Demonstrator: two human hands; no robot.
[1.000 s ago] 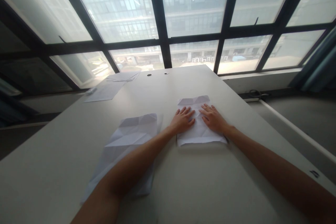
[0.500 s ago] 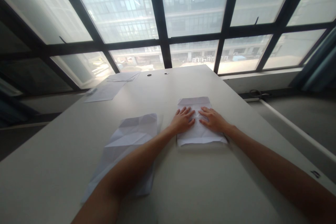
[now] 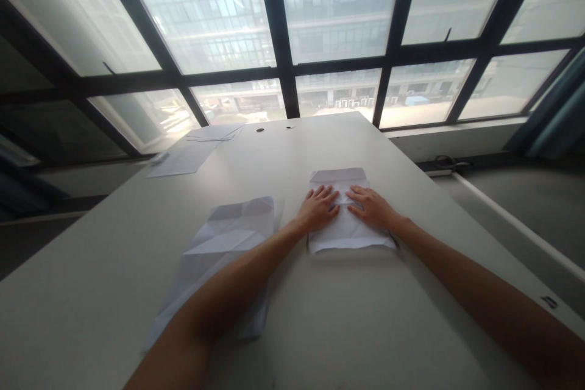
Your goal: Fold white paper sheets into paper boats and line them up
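A creased white sheet of paper (image 3: 343, 233) lies on the white table (image 3: 365, 329) in front of me. My left hand (image 3: 316, 209) rests flat on its left half, fingers stretched out toward the far edge. My right hand (image 3: 372, 207) lies flat on its right half, fingers pointing left toward the left hand. The fingertips of both hands nearly meet at the sheet's middle. The far part of the sheet (image 3: 337, 175) lies folded flat.
A second creased sheet (image 3: 228, 237) lies to the left, partly under my left forearm. More loose papers (image 3: 187, 155) sit at the table's far left corner. Two small holes (image 3: 260, 130) mark the far edge. Big windows stand beyond.
The far edge of the sheet, slightly raised and rumpled one second ago, now lies flatter. My right hand's fingers have drawn a little left toward the left hand.
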